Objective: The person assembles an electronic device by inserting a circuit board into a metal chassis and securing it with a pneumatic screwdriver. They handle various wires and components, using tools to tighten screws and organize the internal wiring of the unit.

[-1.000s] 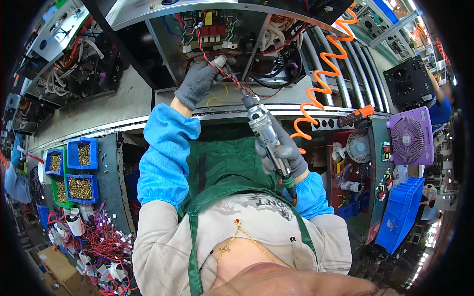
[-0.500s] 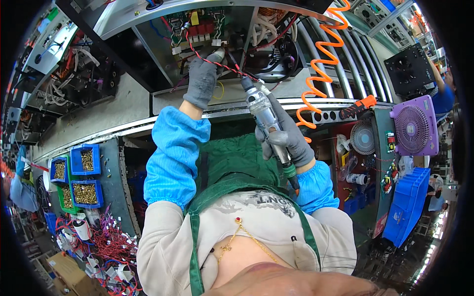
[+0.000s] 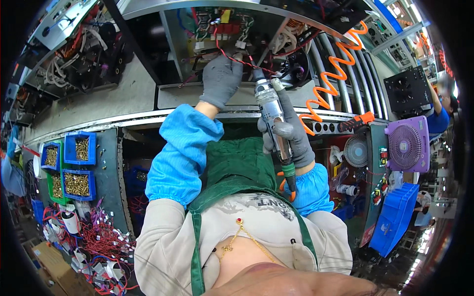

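- A silver power driver [image 3: 270, 106] leans over the front edge of an open metal case [image 3: 174, 49], nose pointing inward; its very tip is too small to make out.
- The right hand [image 3: 291, 130], gloved in gray, has its fingers wrapped around the driver's barrel; a steady grip in line with the nose looks the surest way to avoid slipping.
- The left hand [image 3: 222, 81] reaches inside the case, fingers bent; whether they pinch anything cannot be told. Fingertips are best held clear of the driver's nose.
- A twisted red-and-black wire [image 3: 228, 55] crosses close to both hands, a likely snag unless eased aside.
- Behind it, a circuit board [image 3: 232, 28] calls for a light touch.
- The case sits on a gray surface [image 3: 118, 106]; right of it, an orange coiled hose [image 3: 326, 91] hangs over metal rollers [image 3: 345, 74].
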A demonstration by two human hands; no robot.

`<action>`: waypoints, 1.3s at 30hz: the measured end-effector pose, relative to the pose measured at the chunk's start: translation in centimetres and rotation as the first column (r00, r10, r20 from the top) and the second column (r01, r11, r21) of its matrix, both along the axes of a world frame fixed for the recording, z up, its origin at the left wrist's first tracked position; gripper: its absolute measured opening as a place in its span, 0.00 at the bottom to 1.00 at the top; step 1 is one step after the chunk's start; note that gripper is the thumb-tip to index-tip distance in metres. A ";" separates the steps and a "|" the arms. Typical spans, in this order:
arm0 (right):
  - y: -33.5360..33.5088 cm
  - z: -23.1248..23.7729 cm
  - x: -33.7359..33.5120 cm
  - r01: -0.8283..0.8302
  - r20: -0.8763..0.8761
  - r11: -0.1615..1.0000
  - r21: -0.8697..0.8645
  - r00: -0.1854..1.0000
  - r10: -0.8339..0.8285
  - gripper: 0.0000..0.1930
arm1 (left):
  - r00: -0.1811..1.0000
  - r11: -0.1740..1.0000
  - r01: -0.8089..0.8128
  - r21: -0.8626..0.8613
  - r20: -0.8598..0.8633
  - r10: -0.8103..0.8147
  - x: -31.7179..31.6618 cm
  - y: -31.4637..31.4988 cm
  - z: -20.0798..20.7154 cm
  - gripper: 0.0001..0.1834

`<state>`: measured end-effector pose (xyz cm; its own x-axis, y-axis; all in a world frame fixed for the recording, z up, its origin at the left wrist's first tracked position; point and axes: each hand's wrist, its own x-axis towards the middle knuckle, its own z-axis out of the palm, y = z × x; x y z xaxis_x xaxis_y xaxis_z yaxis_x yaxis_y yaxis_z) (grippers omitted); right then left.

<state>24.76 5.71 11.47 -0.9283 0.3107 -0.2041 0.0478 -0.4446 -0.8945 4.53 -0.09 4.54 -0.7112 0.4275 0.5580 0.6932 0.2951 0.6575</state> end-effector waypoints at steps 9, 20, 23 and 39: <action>-0.7 0.4 -1.1 0.064 0.026 0.992 0.110 0.997 -0.067 0.48 | 0.585 0.889 0.055 0.454 0.707 -0.397 0.1 0.3 1.6 0.15; -3.1 -1.4 -2.8 0.097 0.090 0.963 0.252 0.988 -0.123 0.51 | 0.740 0.935 0.278 0.220 0.571 -0.354 -1.8 1.4 0.0 0.07; -5.0 -2.0 -3.9 0.123 -0.030 0.981 0.153 0.992 -0.120 0.49 | 0.544 0.863 0.184 0.471 0.682 -0.488 -1.5 0.1 -0.2 0.08; -4.9 -1.2 -4.0 0.166 -0.027 0.983 0.083 0.986 -0.164 0.47 | 0.242 0.809 -0.127 0.574 0.809 -0.536 -2.0 -5.9 -1.3 0.10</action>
